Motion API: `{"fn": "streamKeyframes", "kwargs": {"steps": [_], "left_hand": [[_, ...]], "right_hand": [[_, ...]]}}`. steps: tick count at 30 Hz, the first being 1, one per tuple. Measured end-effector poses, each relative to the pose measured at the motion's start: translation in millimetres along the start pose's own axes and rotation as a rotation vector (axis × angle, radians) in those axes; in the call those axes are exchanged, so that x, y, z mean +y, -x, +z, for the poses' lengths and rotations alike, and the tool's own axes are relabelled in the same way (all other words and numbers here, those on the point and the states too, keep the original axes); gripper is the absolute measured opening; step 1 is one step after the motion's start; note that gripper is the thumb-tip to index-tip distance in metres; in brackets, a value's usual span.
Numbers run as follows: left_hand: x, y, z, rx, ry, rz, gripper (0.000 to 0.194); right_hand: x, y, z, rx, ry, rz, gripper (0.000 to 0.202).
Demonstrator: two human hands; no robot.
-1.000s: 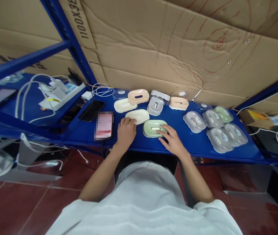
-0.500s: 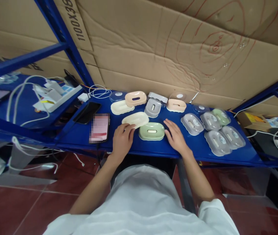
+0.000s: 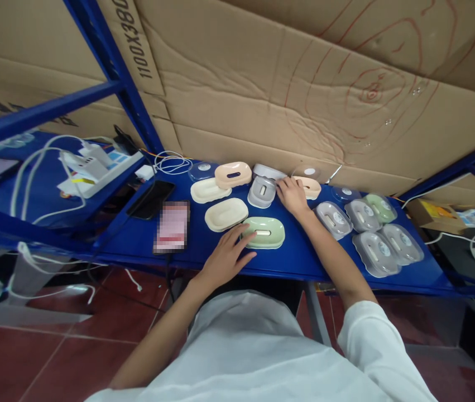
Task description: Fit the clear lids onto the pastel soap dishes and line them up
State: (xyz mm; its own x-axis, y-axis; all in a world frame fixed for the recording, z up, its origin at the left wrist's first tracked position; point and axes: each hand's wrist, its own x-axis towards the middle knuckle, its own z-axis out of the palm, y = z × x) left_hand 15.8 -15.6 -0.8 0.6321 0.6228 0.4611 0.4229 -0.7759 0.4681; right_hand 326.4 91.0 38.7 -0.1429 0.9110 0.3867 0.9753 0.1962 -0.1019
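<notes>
Left hand (image 3: 231, 254): fingers loosely spread, thumb apart, fingertips at left end of open green dish (image 3: 274, 228), which sits near the front edge of the blue surface (image 3: 296, 254). Right hand (image 3: 291, 192): fingers bunched down between grey dish (image 3: 262, 191) and peach dish (image 3: 313, 188); can't tell if it's pinching anything. Green dish long axis runs left-right, roughly along the front edge; white bar (image 3: 263, 232) in its slot, same direction. Near cream dish (image 3: 226, 214) just beside it, right end angled away from the person. Open dishes by colour: 1 green, 2 cream, 2 peach; the left peach one (image 3: 234, 173) overlaps the rear cream one (image 3: 209, 191). Right side, under clear covers: 4 grey, 1 green (image 3: 379, 208). Loose clear lids: 3, round white stickers, print too small to read. Two phones left, one screen (image 3: 172, 226) pixelated. Cardboard (image 3: 229, 72) behind reads "1100X380", running sideways up the panel.
</notes>
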Motion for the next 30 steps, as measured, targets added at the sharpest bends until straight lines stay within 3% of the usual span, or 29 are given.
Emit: {"fn": "streamKeyframes", "kwargs": {"steps": [5,10,15,22,25,30], "left_hand": [[-3,2,4.5,0.042,0.048,-0.013,0.031],[-3,4,5.3,0.07,0.048,-0.024,0.023],[-4,6,5.0,0.103,0.107,-0.087,0.016],[-3,5,2.7,0.096,0.142,-0.118,0.014],[-2,5,1.7,0.081,0.136,-0.122,0.014],[-2,5,0.6,0.07,0.144,-0.121,0.014]], "right_hand": [[-1,28,-1,0.019,-0.077,-0.032,0.035],[-7,44,7,0.068,-0.382,0.101,0.066],[-1,47,2,0.075,-0.488,0.215,0.056],[-26,23,15,0.08,-0.352,0.469,0.088],[-33,15,17,0.056,-0.309,0.537,0.075],[-17,33,8,0.062,-0.365,0.512,0.06]]}}
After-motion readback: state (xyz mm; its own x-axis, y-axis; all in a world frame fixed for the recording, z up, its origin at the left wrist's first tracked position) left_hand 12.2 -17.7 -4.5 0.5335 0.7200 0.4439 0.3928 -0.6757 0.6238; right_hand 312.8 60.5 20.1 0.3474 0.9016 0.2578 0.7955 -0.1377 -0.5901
